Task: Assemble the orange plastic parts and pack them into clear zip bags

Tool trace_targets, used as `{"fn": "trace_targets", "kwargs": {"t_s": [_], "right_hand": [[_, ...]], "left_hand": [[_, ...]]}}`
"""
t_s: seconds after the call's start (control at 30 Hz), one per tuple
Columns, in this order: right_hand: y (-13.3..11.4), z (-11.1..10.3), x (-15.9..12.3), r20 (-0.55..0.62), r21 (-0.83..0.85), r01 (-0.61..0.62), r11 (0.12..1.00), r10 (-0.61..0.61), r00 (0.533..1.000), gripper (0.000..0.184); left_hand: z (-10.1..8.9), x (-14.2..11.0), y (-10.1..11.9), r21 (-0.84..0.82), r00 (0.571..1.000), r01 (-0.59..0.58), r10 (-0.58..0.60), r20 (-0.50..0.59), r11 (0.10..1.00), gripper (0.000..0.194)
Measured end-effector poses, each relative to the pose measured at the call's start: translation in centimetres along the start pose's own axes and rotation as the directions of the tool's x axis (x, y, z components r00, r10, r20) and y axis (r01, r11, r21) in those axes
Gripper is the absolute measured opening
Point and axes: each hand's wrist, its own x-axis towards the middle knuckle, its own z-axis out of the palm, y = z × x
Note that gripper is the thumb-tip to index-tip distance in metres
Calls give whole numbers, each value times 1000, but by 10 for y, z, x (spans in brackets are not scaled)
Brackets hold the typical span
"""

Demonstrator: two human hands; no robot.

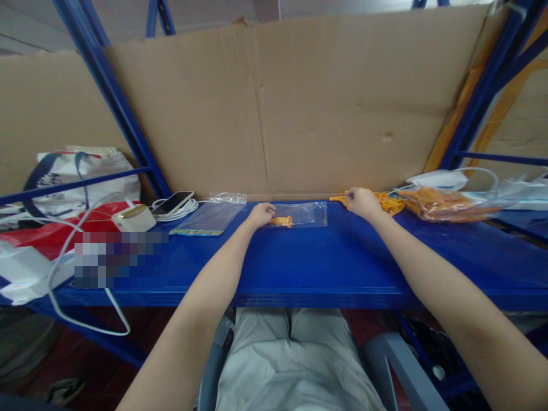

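Observation:
My left hand [261, 214] rests on the blue shelf [299, 268], fingers curled on the left end of a small clear plastic bag [306, 214] with an orange piece [282, 221] at its mouth. My right hand [362, 202] is farther right at the back of the shelf, closed on an orange plastic part [338, 198]. More orange parts [389, 202] lie loose just right of that hand.
A stack of clear bags [212, 217] lies left of my left hand. Farther left are a phone [173, 202] on a coiled white cable, a small white box [136, 217] and tote bags. A large bag of orange parts [445, 204] sits right. Cardboard [299, 114] backs the shelf.

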Motion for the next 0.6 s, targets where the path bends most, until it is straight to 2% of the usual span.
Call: {"fn": "trace_targets", "kwargs": {"t_s": [0.1, 0.23, 0.43, 0.6], "right_hand": [[15, -2, -1, 36, -163, -65, 985, 72, 997, 29], [23, 10, -2, 94, -303, -38, 952, 69, 993, 38], [18, 23, -2, 80, -385, -28, 923, 64, 995, 53], [16, 26, -4, 60, -410, -70, 909, 103, 993, 54]], "left_hand": [[-4, -4, 2, 100, 1000, -11, 13, -18, 995, 33], [-6, -9, 8, 221, 998, -47, 54, -23, 974, 32], [-6, -10, 9, 278, 997, -65, 70, -10, 958, 34], [-5, -9, 7, 270, 997, -68, 75, -17, 960, 33]]}}
